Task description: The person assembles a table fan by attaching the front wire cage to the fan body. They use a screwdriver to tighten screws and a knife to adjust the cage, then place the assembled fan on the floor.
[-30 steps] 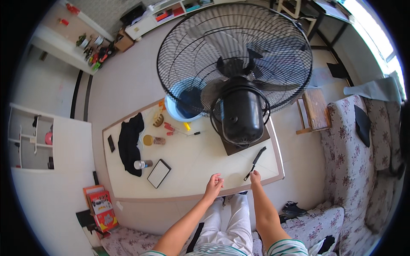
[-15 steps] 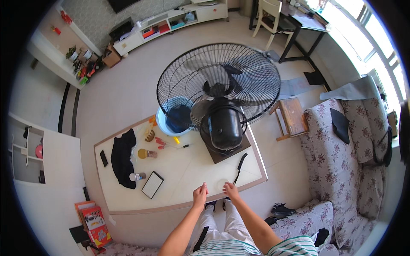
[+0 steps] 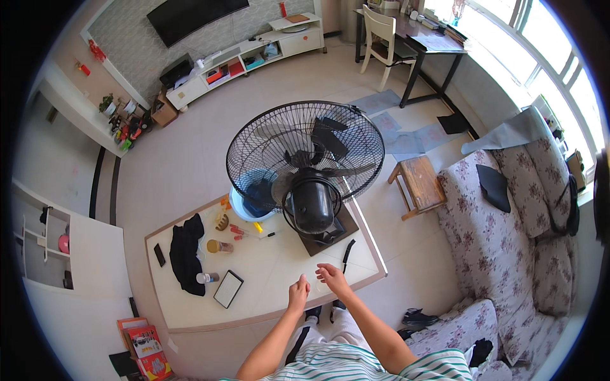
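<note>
Left of the pair, the person's left grip [image 3: 298,293] hangs above the near part of the pale, brown-edged surface [image 3: 270,270], thumb up and fingers curled; whether it encloses anything cannot be told. Beyond it, the black wire-caged fan with a rounded motor housing [image 3: 311,206] is upright on the surface, over a dark square base [image 3: 314,246]. Its cage is already on, so it looks largely assembled; how much is left cannot be judged. The fan's front faces away from the person, and the housing's long axis runs the same way. Farther right, the right grip [image 3: 330,276] has its fingers apart and seems empty. Just beside it lies a slim black knife-shaped tool [image 3: 348,254], apparently unheld, its long axis pointing away from the person and leaning rightward.
</note>
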Demonstrator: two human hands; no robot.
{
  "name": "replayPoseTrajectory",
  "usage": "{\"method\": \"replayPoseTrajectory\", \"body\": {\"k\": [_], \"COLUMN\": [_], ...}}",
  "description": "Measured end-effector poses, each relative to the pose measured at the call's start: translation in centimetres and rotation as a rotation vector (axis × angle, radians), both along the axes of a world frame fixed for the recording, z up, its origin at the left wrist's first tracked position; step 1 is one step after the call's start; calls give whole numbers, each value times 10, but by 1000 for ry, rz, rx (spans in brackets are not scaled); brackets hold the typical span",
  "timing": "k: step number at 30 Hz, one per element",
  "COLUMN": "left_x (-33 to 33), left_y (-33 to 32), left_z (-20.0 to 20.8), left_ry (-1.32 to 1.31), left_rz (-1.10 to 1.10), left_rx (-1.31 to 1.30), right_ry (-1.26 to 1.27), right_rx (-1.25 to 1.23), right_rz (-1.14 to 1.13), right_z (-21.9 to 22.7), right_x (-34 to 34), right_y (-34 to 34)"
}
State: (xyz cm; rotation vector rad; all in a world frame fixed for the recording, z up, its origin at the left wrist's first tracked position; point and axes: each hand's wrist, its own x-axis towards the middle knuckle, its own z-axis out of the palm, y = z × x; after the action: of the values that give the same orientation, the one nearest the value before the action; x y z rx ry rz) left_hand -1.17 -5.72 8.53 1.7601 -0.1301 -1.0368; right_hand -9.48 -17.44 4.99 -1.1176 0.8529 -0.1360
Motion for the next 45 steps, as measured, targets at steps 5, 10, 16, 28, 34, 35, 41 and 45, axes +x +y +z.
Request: {"method": "replayPoseTrajectory", "body": {"k": [5, 10, 16, 28, 34, 35, 41, 45], "left_x": [3, 12, 49, 167, 194, 197, 209, 204], "left_y": [1, 19, 57, 99, 121, 123, 129, 131], "left_z": [-4, -25, -55, -141, -186, -191, -201, -215], "left_ry": [-155, -130, -121, -302, -188, -175, -105, -84], "left_rz": [35, 221, 276, 37, 91, 108, 174, 200], "left_rx": [2, -125, -69, 71, 84, 95, 134, 124], "right_ry": [-36, 7, 68, 236, 326, 340, 395, 387], "right_rx": [3, 11, -240, -706, -835, -840, -867, -910], "right_rz": [20, 202, 371, 572, 734, 752, 808, 806], "right_z": [0, -3, -37, -137, -181, -187, -202, -216], "right_x": [9, 28, 63, 187, 225, 230, 264, 276], "right_y": [1, 22, 49, 85, 97, 96, 96, 97]}}
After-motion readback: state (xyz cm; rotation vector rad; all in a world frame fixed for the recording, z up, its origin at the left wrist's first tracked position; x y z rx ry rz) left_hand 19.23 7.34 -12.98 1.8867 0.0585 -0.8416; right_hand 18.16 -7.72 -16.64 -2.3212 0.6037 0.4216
